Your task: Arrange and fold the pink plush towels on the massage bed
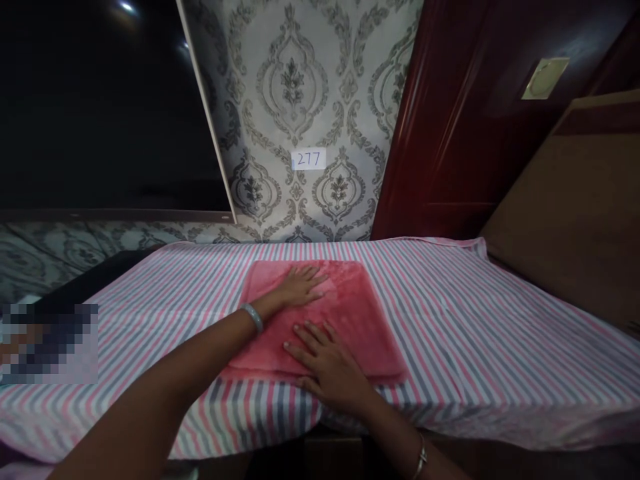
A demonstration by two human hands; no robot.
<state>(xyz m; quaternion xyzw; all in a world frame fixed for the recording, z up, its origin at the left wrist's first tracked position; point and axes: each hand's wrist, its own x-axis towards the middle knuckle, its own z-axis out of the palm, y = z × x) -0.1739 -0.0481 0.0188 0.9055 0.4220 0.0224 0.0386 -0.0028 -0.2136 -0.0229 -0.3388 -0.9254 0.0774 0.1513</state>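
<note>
A folded pink plush cloth [370, 327] lies flat on the striped tablecloth [450, 300], its front edge near the table's front. My left hand [299, 287] rests palm down on its far half, fingers spread and pointing to the right. Closer to me, my right hand [330, 367] lies over the cloth's front part, fingers stretched out toward the upper left. Both hands touch the plush surface and grip nothing. The folded layers show along the near edge.
A large dark screen [110, 107] stands at the back left. Patterned wallpaper [295, 87] carries a paper label [309, 159] reading 277. To the right are a dark red wooden panel [450, 133] and a brown box-like object [575, 220]. A pixelated patch covers the left edge.
</note>
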